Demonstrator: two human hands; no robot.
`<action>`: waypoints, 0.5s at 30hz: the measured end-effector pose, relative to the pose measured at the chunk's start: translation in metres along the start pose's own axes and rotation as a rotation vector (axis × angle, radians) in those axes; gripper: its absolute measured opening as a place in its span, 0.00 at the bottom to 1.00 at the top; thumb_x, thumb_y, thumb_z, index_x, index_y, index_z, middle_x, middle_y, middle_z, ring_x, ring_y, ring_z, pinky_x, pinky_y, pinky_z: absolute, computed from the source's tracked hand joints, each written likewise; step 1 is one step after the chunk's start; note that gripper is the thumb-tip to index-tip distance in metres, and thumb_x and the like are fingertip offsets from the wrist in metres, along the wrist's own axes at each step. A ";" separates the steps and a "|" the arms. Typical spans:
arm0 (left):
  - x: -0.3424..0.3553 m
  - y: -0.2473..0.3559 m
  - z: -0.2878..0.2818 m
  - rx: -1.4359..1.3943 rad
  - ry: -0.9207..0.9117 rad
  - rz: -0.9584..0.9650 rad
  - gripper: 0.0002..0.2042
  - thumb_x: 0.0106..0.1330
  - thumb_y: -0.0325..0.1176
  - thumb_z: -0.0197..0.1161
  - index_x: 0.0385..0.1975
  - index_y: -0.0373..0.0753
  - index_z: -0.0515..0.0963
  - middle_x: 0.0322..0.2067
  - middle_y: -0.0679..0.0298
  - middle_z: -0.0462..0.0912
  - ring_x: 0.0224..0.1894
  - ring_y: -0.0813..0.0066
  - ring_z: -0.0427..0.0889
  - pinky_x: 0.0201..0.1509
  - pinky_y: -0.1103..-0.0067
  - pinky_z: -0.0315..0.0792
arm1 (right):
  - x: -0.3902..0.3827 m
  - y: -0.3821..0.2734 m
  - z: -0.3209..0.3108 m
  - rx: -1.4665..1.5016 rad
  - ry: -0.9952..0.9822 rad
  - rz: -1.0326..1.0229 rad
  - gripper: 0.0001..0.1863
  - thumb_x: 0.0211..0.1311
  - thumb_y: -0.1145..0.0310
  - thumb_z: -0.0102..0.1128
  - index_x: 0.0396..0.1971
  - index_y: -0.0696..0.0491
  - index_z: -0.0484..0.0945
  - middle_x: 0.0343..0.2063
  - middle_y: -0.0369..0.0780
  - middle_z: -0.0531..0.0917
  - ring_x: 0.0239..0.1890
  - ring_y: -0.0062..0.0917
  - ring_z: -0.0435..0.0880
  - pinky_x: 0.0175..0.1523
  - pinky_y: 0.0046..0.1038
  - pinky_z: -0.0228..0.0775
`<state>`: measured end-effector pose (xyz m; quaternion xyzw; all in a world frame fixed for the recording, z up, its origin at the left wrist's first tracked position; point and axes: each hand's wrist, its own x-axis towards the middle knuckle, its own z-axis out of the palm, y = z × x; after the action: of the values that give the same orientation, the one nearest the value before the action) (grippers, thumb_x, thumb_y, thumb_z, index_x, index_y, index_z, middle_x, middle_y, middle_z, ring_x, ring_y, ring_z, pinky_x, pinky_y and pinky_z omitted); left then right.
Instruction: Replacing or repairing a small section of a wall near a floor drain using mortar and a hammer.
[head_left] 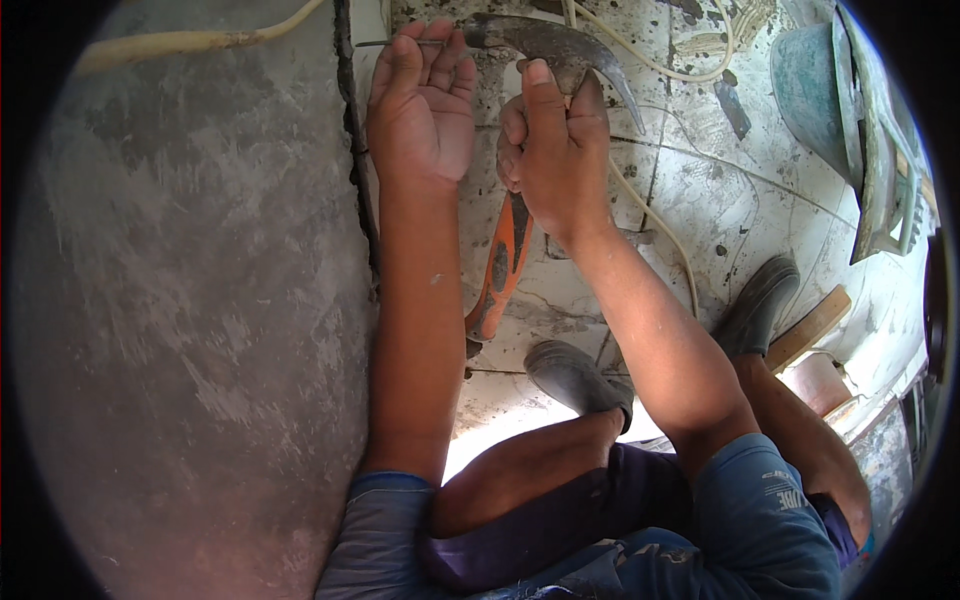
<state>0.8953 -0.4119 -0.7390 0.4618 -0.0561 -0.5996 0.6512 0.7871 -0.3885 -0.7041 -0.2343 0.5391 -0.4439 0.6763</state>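
While a grey plastered wall point(190, 300) fills the left, a person's left hand point(422, 110) pinches a thin nail point(392, 43) between fingertips, its point at the wall's cracked edge. Just right, the right hand point(555, 160) is clenched around a claw hammer point(545, 42) high on its orange-and-black handle, the steel head at the nail's end. The nail appears barely started, most of its shank showing. A cream cable point(660, 225) crosses the stained floor point(740, 200) beyond.
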 end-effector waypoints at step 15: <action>0.014 0.003 0.003 -0.087 0.075 -0.017 0.12 0.69 0.37 0.55 0.48 0.42 0.72 0.37 0.67 0.72 0.40 0.70 0.70 0.47 0.70 0.68 | 0.025 -0.003 0.006 -0.002 -0.029 -0.042 0.13 0.70 0.57 0.47 0.32 0.50 0.59 0.17 0.32 0.67 0.12 0.14 0.65 0.15 0.20 0.56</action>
<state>0.8997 -0.4256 -0.7426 0.4556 -0.0017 -0.5891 0.6673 0.7918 -0.4123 -0.7128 -0.2527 0.5247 -0.4538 0.6745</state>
